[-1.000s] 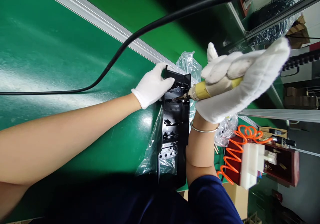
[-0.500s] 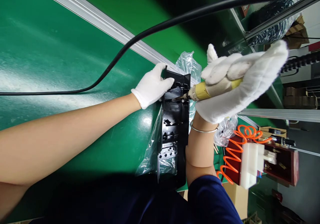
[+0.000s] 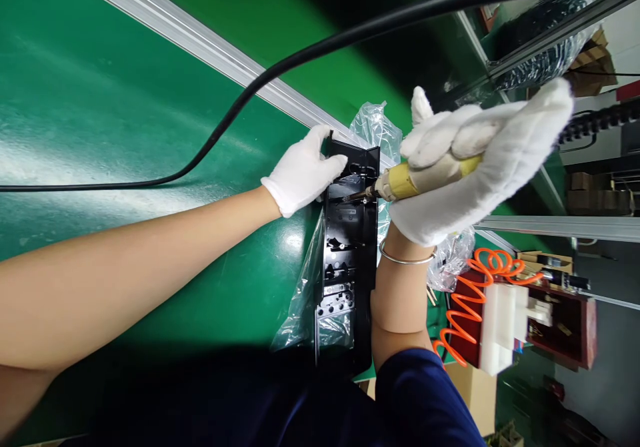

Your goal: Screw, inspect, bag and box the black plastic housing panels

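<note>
A long black plastic housing [image 3: 345, 234] with ribs and screw posts lies on the green bench, partly over a clear plastic bag [image 3: 300, 314]. My left hand [image 3: 305, 170], in a white glove, grips the housing's far left edge, thumb on top and fingers over the side. Wrapped in my gloved right hand [image 3: 465, 154] is a yellow and beige power screwdriver [image 3: 403, 182]. Its thin bit points left and reaches into the housing near my left thumb; whether a screw sits under the tip is too small to tell. A metal plate with holes [image 3: 335, 302] shows in the housing's near part.
A black cable [image 3: 280, 70] crosses above the bench. Behind the housing runs an aluminium rail [image 3: 200, 40]. On the right are a coiled orange air hose [image 3: 457, 314], a white block [image 3: 497, 330] and a dark red box [image 3: 575, 327]. More clear plastic [image 3: 375, 124] lies by the far end.
Nearly everything holds still. The view has shifted very slightly; both hands, the screwdriver and the housing keep their places relative to each other.
</note>
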{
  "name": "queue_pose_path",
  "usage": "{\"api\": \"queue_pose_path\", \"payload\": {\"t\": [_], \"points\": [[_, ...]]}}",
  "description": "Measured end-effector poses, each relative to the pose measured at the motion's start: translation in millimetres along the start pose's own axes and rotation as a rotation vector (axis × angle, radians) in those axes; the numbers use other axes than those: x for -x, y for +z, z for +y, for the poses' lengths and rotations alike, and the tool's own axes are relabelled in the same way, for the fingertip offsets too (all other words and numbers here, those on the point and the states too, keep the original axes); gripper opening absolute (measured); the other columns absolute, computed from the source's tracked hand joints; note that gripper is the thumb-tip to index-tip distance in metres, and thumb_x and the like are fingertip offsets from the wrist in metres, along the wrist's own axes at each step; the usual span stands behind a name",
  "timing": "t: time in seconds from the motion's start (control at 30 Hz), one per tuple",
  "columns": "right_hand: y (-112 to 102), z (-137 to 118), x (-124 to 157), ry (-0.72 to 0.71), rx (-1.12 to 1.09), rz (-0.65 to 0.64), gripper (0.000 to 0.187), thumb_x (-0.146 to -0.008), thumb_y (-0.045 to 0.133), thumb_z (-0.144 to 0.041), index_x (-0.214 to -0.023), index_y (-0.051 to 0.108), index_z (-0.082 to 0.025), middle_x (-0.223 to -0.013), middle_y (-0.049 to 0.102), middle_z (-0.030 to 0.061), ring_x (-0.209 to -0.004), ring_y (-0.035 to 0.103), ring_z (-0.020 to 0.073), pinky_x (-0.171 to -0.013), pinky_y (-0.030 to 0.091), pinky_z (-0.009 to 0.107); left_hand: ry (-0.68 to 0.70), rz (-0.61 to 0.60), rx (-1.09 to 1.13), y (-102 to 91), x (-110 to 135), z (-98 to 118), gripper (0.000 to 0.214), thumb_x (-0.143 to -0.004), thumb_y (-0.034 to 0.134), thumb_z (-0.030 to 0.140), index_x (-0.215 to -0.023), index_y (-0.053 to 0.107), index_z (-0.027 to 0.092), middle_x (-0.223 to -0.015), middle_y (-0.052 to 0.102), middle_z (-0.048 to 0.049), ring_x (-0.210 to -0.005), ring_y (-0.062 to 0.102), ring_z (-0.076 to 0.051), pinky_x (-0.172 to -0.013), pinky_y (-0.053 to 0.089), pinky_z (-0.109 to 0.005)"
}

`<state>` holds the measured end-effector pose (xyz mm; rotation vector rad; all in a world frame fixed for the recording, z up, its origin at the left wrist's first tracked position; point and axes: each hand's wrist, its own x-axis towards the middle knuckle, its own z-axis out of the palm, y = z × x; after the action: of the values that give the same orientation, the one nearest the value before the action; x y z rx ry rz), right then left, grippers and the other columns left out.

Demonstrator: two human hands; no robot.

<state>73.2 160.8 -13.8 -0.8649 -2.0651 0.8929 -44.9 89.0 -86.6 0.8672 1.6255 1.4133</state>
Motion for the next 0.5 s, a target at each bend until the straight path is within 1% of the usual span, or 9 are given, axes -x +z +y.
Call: {"api": "queue_pose_path", "payload": {"t": [0.07,0.1,0.13,0.2,0.27,0.3,0.4,0.43,0.5], "points": [[-3,16,1,-0.070,0.077,-0.151,0.060,-0.106,0.020,-0.056,-0.100,0.063,-0.015,-0.083,0.055,0.0083,-0.111,0.069,0.0324,-0.103,0.051,0.068,-0.010,-0.002,-0.018,0.1,0,0,0.039,-0.081,0.064,0.024,-0.119,0.062,0.018,-0.088,0.068,-0.0028,-0.083,0.070,-0.027,-0.089,0.058,-0.049],[-5,23,2,-0.125,0.123,-0.195,0.058,-0.106,0.023,-0.056,-0.102,0.063,-0.014,-0.086,0.056,0.0090,-0.112,0.068,0.0333,-0.103,0.052,0.068,-0.014,-0.004,-0.024,0.1,0,1,0.039,-0.081,0.064,0.024,-0.119,0.062,0.018,-0.088,0.068,-0.0026,-0.080,0.070,-0.026,-0.087,0.058,-0.049],[-6,27,2,-0.183,0.177,-0.216,0.056,-0.105,0.027,-0.056,-0.104,0.063,-0.014,-0.088,0.056,0.0092,-0.112,0.069,0.0337,-0.102,0.052,0.068,-0.017,-0.006,-0.029,0.0,0,1,0.039,-0.082,0.063,0.024,-0.120,0.061,0.018,-0.087,0.068,-0.0025,-0.079,0.069,-0.025,-0.086,0.058,-0.048],[-6,27,2,-0.270,0.284,-0.200,0.053,-0.105,0.030,-0.056,-0.104,0.063,-0.015,-0.087,0.055,0.0081,-0.109,0.070,0.0331,-0.101,0.053,0.067,-0.024,-0.010,-0.036,-0.3,0,3,0.039,-0.082,0.063,0.024,-0.121,0.061,0.018,-0.085,0.067,-0.0022,-0.077,0.069,-0.025,-0.085,0.058,-0.048],[-4,16,2,-0.295,0.319,-0.116,0.052,-0.106,0.027,-0.055,-0.101,0.062,-0.018,-0.082,0.052,0.0057,-0.101,0.071,0.0297,-0.100,0.055,0.063,-0.037,-0.011,-0.043,-0.5,0,3,0.040,-0.083,0.064,0.024,-0.122,0.061,0.018,-0.083,0.066,-0.0019,-0.078,0.069,-0.025,-0.085,0.058,-0.048],[-2,8,2,-0.289,0.296,-0.049,0.052,-0.106,0.022,-0.054,-0.098,0.061,-0.020,-0.079,0.050,0.0042,-0.095,0.072,0.0272,-0.100,0.056,0.061,-0.042,-0.009,-0.045,-0.6,0,3,0.041,-0.083,0.064,0.024,-0.122,0.061,0.018,-0.082,0.065,-0.0017,-0.078,0.069,-0.025,-0.085,0.058,-0.048],[3,-21,0,-0.258,0.138,0.176,0.054,-0.108,0.009,-0.048,-0.089,0.054,-0.025,-0.067,0.040,-0.0009,-0.070,0.067,0.0201,-0.092,0.059,0.054,-0.053,-0.005,-0.042,-0.6,0,3,0.041,-0.082,0.065,0.024,-0.123,0.061,0.018,-0.080,0.064,-0.0012,-0.076,0.068,-0.024,-0.082,0.058,-0.046],[5,-29,0,-0.250,0.113,0.227,0.053,-0.108,0.008,-0.047,-0.087,0.052,-0.026,-0.065,0.037,-0.0022,-0.064,0.065,0.0186,-0.090,0.060,0.051,-0.056,-0.004,-0.046,-0.6,0,3,0.041,-0.082,0.065,0.025,-0.122,0.061,0.018,-0.081,0.064,-0.0012,-0.075,0.067,-0.023,-0.081,0.058,-0.044],[7,-38,0,-0.220,0.143,0.278,0.051,-0.108,0.007,-0.048,-0.087,0.049,-0.027,-0.063,0.033,-0.0037,-0.058,0.061,0.0168,-0.087,0.060,0.047,-0.058,-0.001,-0.070,-0.6,0,3,0.040,-0.083,0.064,0.026,-0.122,0.061,0.018,-0.081,0.065,-0.0013,-0.072,0.066,-0.022,-0.077,0.057,-0.041]]}}
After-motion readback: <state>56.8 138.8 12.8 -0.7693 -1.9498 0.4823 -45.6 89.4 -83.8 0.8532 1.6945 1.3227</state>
